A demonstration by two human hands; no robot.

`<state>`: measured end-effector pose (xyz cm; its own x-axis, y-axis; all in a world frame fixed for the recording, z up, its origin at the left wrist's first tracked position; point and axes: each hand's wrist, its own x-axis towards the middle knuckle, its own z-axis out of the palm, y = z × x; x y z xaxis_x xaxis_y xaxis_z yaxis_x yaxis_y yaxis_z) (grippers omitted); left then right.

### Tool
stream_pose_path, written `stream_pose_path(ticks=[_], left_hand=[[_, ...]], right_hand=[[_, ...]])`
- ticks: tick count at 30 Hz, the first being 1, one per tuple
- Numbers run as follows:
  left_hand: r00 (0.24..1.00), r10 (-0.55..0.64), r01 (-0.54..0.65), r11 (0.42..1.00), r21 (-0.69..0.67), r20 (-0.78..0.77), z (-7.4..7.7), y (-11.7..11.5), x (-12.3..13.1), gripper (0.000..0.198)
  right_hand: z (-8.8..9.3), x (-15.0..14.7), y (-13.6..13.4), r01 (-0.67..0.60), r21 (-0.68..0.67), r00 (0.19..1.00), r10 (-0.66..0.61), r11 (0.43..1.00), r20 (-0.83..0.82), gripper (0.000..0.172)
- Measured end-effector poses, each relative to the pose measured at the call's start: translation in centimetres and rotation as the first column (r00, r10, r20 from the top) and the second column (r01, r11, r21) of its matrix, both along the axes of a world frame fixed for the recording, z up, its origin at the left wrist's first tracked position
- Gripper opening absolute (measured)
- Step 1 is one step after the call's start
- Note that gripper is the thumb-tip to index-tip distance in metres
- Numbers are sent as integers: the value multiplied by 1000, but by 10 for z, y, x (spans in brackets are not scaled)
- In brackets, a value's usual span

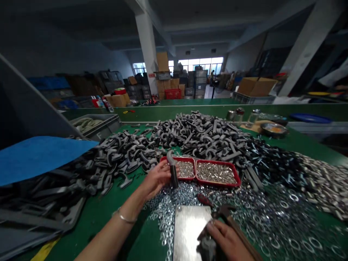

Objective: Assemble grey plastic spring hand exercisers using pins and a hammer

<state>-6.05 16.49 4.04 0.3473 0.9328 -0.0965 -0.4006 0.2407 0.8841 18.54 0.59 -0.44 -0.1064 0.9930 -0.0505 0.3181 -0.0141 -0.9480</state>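
My left hand (157,178) is closed around a dark grey curved metal part (172,170), held upright just in front of the red tray (217,183). The tray has two compartments filled with small silvery screws. My right hand (227,241) is low at the front, wrapped round the wooden handle of a hammer (231,219) whose head rests by a shiny steel plate (190,232). A dark metal piece sits under the right hand at the plate's edge. Loose silvery washers (261,214) cover the green table all round.
A big heap of grey curved parts (190,134) lies behind the tray and runs left. Silvery bolts (320,177) pile up at right. A blue sheet (35,156) lies on crates at left; a grey bin (95,125) stands behind it. Bowls and jars sit far right.
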Motion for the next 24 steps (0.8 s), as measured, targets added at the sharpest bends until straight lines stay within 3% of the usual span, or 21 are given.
stream_pose_path(ticks=[3,6,8,12,17,22,24], left_hand=[[999,-31,34,988,-150,24,-14,-85,13,30],[998,-22,11,978,-207,-53,-32,-149,36,33],[988,-34,3,979,-206,-148,-41,-174,47,40],[955,-13,-40,984,-174,-296,-45,-192,54,52],[900,-50,5,995,-104,-432,-42,-197,58,57],[830,-148,94,987,-127,-537,-34,-207,65,58],[792,-120,77,992,-97,-599,-31,-213,65,57]], right_hand=[[-9,-7,-2,31,53,991,-38,998,126,41],[-9,-16,-8,-72,107,967,44,992,249,39],[-5,-20,-14,-127,119,955,89,985,283,38],[1,-20,-27,-150,153,945,97,977,312,31],[4,-16,-39,-155,192,946,90,969,310,26],[2,-13,-51,-122,257,960,49,959,276,29],[1,-13,-56,-104,266,972,42,958,230,29]])
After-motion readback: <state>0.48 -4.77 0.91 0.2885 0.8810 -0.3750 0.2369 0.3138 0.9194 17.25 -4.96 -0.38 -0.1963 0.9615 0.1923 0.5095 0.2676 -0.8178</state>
